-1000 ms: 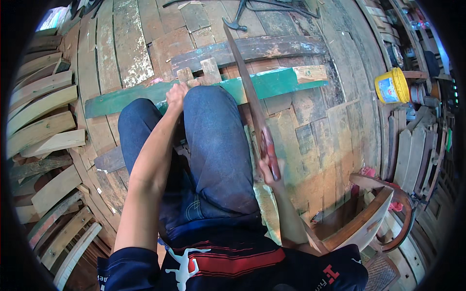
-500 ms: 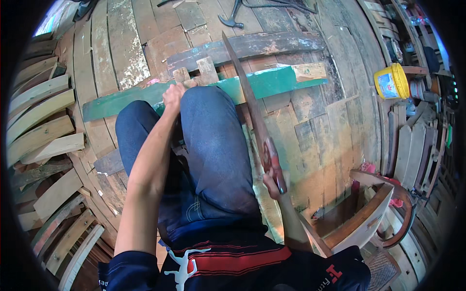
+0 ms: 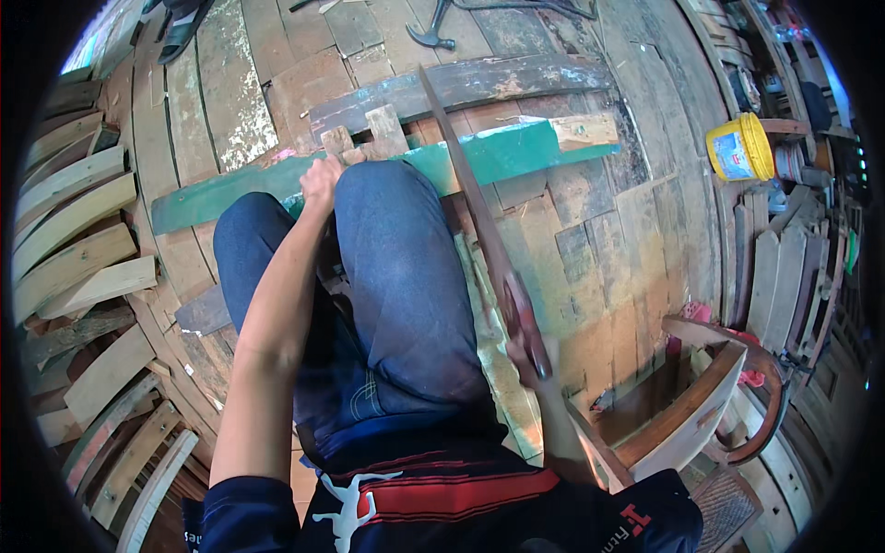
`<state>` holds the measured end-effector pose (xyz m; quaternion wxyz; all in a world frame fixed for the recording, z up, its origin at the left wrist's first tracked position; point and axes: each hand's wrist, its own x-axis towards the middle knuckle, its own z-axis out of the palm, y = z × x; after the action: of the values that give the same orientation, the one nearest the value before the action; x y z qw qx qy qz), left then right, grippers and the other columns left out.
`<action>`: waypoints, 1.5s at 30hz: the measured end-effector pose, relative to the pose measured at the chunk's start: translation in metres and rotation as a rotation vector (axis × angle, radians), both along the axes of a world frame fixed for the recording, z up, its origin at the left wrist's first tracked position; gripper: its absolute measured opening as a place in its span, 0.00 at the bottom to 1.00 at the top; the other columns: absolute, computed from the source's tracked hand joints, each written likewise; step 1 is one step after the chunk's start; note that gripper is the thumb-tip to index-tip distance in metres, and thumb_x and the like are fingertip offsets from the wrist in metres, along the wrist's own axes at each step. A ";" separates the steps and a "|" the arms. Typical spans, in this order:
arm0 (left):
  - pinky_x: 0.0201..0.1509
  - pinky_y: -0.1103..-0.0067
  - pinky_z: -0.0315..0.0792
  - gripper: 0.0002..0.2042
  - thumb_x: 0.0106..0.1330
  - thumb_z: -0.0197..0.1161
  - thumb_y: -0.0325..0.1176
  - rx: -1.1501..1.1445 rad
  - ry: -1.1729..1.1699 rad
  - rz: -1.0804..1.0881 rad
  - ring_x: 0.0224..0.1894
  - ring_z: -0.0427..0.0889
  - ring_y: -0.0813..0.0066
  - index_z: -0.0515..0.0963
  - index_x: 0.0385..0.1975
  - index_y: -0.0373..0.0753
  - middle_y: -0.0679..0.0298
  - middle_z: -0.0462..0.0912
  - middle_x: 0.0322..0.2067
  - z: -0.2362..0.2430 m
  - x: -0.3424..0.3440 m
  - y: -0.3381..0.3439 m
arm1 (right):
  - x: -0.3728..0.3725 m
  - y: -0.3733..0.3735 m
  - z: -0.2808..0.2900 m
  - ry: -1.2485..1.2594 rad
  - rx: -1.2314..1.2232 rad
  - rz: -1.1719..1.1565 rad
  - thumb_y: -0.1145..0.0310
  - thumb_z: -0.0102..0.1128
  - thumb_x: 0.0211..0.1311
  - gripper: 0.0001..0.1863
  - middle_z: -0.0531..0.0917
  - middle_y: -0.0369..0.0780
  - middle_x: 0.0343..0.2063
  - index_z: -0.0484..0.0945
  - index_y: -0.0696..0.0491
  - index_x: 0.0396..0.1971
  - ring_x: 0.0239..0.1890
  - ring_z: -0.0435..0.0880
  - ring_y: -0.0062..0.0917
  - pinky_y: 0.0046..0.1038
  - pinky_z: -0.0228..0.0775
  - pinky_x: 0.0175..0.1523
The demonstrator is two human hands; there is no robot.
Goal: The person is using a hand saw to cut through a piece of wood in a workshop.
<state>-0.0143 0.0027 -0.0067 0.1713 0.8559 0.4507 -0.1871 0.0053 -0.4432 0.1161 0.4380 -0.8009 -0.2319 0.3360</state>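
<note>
Right hand (image 3: 525,361) grips saw (image 3: 478,207) | left hand (image 3: 320,183) clenched at green board (image 3: 512,152) | labelled yellow bucket (image 3: 758,147)

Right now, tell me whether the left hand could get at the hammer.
Probably not without leaning forward: the left hand is at the green board, and the hammer lies beyond it, past the dark plank.

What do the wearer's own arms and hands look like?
The left hand and right hand look ungloved, the right one blurred. The left sleeve and right sleeve are short and dark navy; the right bears red and pale markings.
</note>
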 end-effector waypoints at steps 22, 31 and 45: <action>0.50 0.60 0.70 0.32 0.58 0.45 0.64 0.009 0.035 -0.018 0.46 0.78 0.48 0.78 0.39 0.38 0.46 0.78 0.41 0.007 0.006 0.001 | 0.001 0.011 0.026 -0.039 0.027 -0.018 0.68 0.57 0.54 0.15 0.67 0.32 0.12 0.75 0.60 0.40 0.16 0.65 0.16 0.23 0.59 0.23; 0.50 0.59 0.69 0.22 0.64 0.40 0.48 -0.010 0.024 -0.046 0.46 0.77 0.48 0.77 0.41 0.39 0.46 0.77 0.43 -0.004 0.000 0.005 | 0.096 0.160 -0.046 0.048 0.401 -0.143 0.71 0.59 0.54 0.12 0.65 0.35 0.10 0.68 0.56 0.16 0.14 0.64 0.17 0.25 0.56 0.20; 0.51 0.60 0.70 0.32 0.58 0.48 0.60 -0.119 0.031 -0.151 0.48 0.76 0.47 0.75 0.42 0.32 0.41 0.76 0.42 -0.013 0.000 0.029 | 0.040 0.017 0.064 0.306 0.263 -0.249 0.72 0.59 0.54 0.11 0.68 0.32 0.12 0.68 0.55 0.16 0.16 0.65 0.11 0.18 0.54 0.21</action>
<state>-0.0144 0.0319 -0.0200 0.2002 0.8728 0.3756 -0.2389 0.0455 -0.4258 0.1797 0.6067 -0.6990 -0.1040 0.3639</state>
